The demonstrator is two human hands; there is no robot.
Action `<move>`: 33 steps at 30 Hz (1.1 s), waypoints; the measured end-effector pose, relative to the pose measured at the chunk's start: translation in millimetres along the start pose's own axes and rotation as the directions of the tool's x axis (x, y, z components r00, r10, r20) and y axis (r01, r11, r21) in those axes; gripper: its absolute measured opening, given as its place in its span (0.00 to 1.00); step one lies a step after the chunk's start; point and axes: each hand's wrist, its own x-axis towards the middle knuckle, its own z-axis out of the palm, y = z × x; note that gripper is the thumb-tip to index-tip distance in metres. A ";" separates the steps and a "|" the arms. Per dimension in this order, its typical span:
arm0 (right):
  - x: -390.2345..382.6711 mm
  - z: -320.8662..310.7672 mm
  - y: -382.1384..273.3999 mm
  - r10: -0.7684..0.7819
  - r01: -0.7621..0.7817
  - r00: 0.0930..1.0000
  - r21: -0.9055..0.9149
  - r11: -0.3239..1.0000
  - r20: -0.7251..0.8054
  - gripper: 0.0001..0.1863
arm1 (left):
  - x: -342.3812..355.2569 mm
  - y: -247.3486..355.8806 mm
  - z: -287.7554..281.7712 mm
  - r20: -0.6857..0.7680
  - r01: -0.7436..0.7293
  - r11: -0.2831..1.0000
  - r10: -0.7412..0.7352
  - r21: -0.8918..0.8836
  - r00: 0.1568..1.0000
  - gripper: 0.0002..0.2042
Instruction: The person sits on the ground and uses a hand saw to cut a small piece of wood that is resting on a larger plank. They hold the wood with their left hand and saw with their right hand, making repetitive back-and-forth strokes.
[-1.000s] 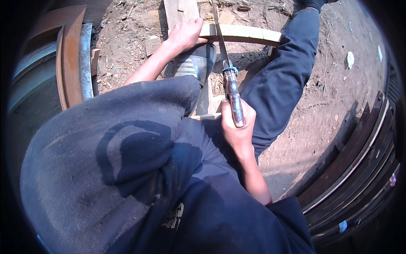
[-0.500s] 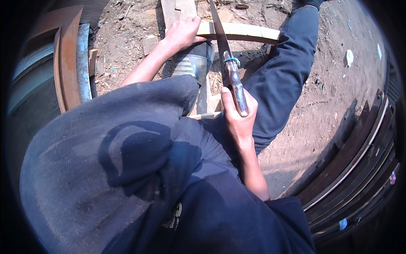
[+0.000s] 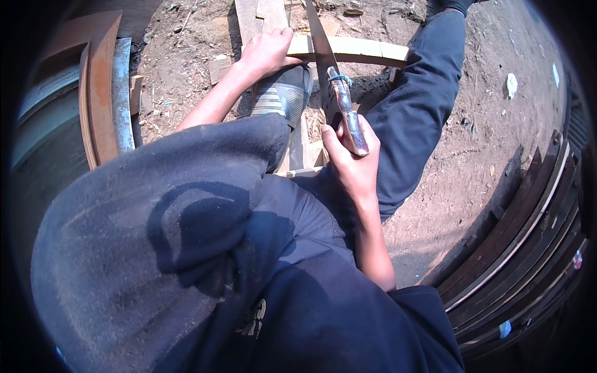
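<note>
My right hand (image 3: 357, 154) is closed round the dark, worn handle of a handsaw (image 3: 323, 50), which has a blue tie wound near the blade. The blade points away from me and lies across a pale wooden strip (image 3: 364, 47). At the strip's left end my left hand (image 3: 266, 52) is closed over the wood, its thumb along the near side. The strip's right end meets my right lower leg. Just below my left hand, my shod foot (image 3: 283, 93) rests on a board. The blade's far tip runs out of the picture.
Boards (image 3: 261, 17) lie under the strip on the dirt ground. To the left stands a brown wooden frame (image 3: 102, 93) beside a pale blue-grey strip (image 3: 122, 93). Long dark planks (image 3: 510, 242) are stacked at the lower right. Wood scraps and litter dot the ground.
My right hand and the saw have moved a little away from me, the blade sliding forward across the strip. My left hand keeps its hold on the wood.
</note>
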 end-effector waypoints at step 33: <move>17.0 10.7 -11.5 0.085 -0.085 0.994 0.005 0.996 -0.063 0.12 | -0.3 0.5 1.4 0.010 0.006 1.000 -0.006 -0.007 1.000 0.29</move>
